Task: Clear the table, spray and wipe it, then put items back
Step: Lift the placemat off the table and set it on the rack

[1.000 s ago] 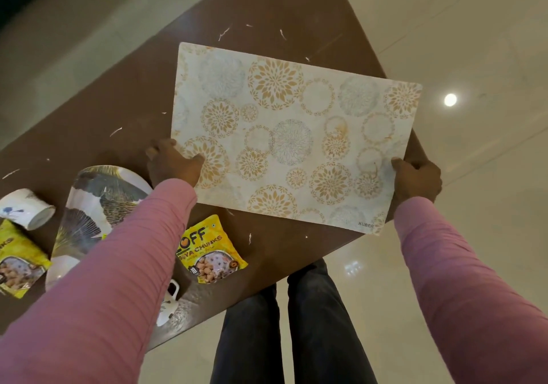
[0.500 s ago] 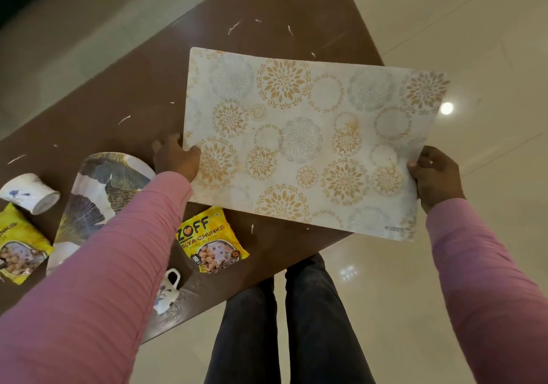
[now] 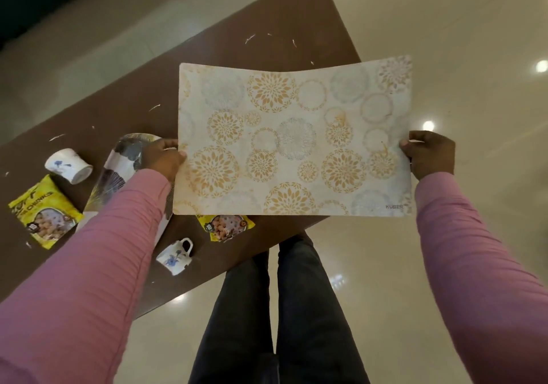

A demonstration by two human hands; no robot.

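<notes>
1. A patterned placemat [image 3: 293, 140] is held in the air, its short edges pinched between the thumb and curled fingers [image 3: 178, 155] of the left hand [image 3: 163, 158] and of the right hand [image 3: 430, 155]. The part towards the right fingers hangs past the brown surface [image 3: 207, 42], over the floor.
2. The sheet is bowed between the two grips. A slip is judged possible, and its near edge could sweep the snack packet [image 3: 225, 226] partly hidden below it.
3. Two floral cups are seen tipped over, one [image 3: 68, 165] out beyond the left fingers and one [image 3: 175, 256] beside the left sleeve. Their contents cannot be made out.
</notes>
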